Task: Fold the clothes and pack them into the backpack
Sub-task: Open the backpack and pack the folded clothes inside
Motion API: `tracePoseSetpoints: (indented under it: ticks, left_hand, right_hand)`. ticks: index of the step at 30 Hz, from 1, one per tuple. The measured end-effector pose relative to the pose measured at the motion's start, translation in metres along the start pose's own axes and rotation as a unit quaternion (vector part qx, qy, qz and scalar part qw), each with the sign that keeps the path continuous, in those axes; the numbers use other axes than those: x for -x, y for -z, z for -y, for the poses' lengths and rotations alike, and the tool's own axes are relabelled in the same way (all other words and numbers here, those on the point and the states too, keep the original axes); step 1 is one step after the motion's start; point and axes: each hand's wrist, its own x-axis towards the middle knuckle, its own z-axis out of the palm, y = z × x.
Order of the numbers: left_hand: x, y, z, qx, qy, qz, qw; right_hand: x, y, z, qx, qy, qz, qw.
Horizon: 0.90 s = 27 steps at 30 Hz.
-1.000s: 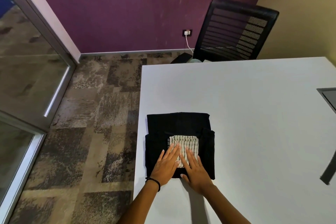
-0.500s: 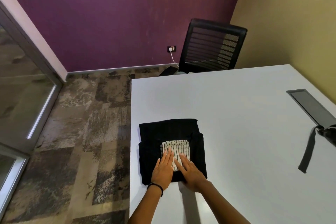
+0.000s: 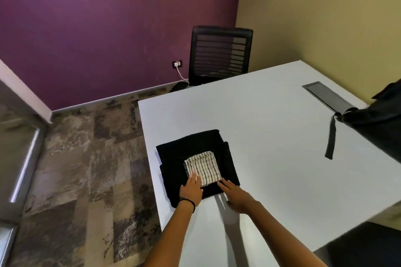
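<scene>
Flat-fingered, left hand and right hand are resting on the striped cloth and soft, floppy folded black garment, probably needing scooping from underneath.

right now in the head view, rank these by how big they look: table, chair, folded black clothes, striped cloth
1. table
2. folded black clothes and chair: about alike in the picture; the chair stands farther off, so I won't rank them
3. striped cloth

Head-worn view (wide-angle) looks forward and down over the table.
</scene>
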Motion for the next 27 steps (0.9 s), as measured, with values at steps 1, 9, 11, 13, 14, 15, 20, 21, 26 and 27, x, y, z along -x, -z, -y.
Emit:
tracePoseSetpoints:
  ticks: [1, 9, 11, 13, 14, 15, 20, 21, 26, 27]
  left_hand:
    - [0.000, -0.001, 0.002, -0.006, -0.003, 0.007, 1.000]
    - [-0.007, 0.018, 0.006, -0.095, -0.028, 0.073, 0.992]
    - [-0.014, 0.028, -0.001, -0.105, -0.031, 0.102, 0.989]
    - [-0.018, 0.035, -0.010, -0.123, -0.029, 0.115, 0.985]
    - [-0.017, 0.037, -0.012, -0.134, -0.023, 0.122, 0.983]
    - [-0.020, 0.036, -0.016, -0.146, -0.019, 0.127, 0.981]
    - [-0.029, 0.034, -0.016, -0.165, -0.006, 0.147, 0.975]
    - [-0.029, 0.036, -0.015, -0.157, -0.008, 0.147, 0.977]
    - [-0.037, 0.042, -0.025, -0.087, 0.019, 0.054, 0.995]
    - [-0.039, 0.041, -0.030, -0.089, 0.033, 0.018, 0.995]
  right_hand:
    - [0.005, 0.000, 0.000, -0.015, -0.007, -0.006, 1.000]
    - [0.063, -0.004, -0.036, -0.149, -0.101, -0.055, 0.982]
    - [0.080, -0.009, -0.049, -0.181, -0.132, -0.076, 0.972]
    - [0.097, -0.015, -0.062, -0.201, -0.154, -0.095, 0.963]
    - [0.104, -0.019, -0.068, -0.211, -0.163, -0.102, 0.958]
    - [0.111, -0.022, -0.074, -0.221, -0.170, -0.112, 0.954]
    - [0.136, -0.031, -0.099, -0.313, -0.225, -0.197, 0.901]
    - [0.139, -0.032, -0.103, -0.323, -0.231, -0.213, 0.892]
    - [0.151, -0.029, -0.127, -0.373, -0.248, -0.248, 0.859]
    - [0.153, -0.028, -0.133, -0.385, -0.249, -0.256, 0.851]
